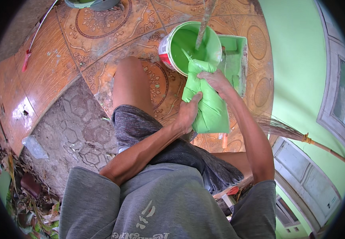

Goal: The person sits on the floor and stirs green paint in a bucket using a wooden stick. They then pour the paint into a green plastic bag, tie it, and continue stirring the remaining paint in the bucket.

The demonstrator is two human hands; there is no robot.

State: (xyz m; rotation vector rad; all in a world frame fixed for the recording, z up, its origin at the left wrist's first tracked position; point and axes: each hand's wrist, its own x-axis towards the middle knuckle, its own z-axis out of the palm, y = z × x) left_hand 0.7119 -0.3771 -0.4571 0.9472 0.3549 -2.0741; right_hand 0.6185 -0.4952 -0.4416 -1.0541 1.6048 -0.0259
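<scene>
A plump bag of green paint (208, 101) is held between my two hands, tilted with its top end over the rim of a white bucket (163, 47). My left hand (189, 111) grips the bag's left side, thumb on top. My right hand (217, 83) is closed round its upper right part, near the gathered neck. Green paint (186, 42) lies inside the bucket and coats its inner wall. A paint-stained stick (202, 28) stands in it, leaning on the far side. I cannot tell whether paint is flowing from the bag's neck.
Right behind the bucket sits a green-smeared paint tray (240, 65). A twig broom (300, 135) leans by the light green wall (296, 67). At far left lies a red-handled roller frame (26, 61); a grey basin (96, 4) stands at the top. Paving (81, 119) borders the orange tiles (100, 44).
</scene>
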